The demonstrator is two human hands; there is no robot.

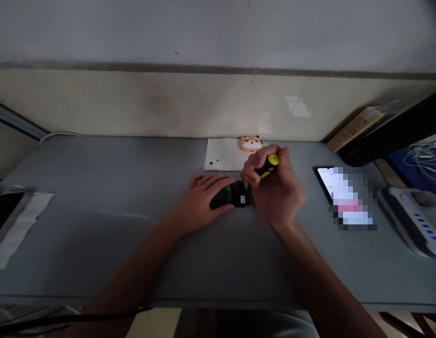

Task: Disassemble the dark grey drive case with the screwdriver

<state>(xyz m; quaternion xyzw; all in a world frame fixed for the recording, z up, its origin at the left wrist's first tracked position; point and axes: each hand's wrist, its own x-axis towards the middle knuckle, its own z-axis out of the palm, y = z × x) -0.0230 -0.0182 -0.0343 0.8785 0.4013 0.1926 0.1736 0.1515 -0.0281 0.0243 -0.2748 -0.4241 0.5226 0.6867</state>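
My left hand (203, 199) lies on the grey table (98, 225) and grips the left end of a small black device (232, 196) with a green circuit board showing. My right hand (274, 188) is closed round a screwdriver with a yellow and black handle (270, 165), held upright, its tip pointing down at the device's right end. The tip itself is hidden behind my fingers.
A white paper sheet (223, 155) with small dark specks lies behind the device, beside an orange animal-shaped object (250, 143). A lit phone (344, 195) lies at the right, a power strip (411, 220) further right. Another white paper (17, 230) sits at far left.
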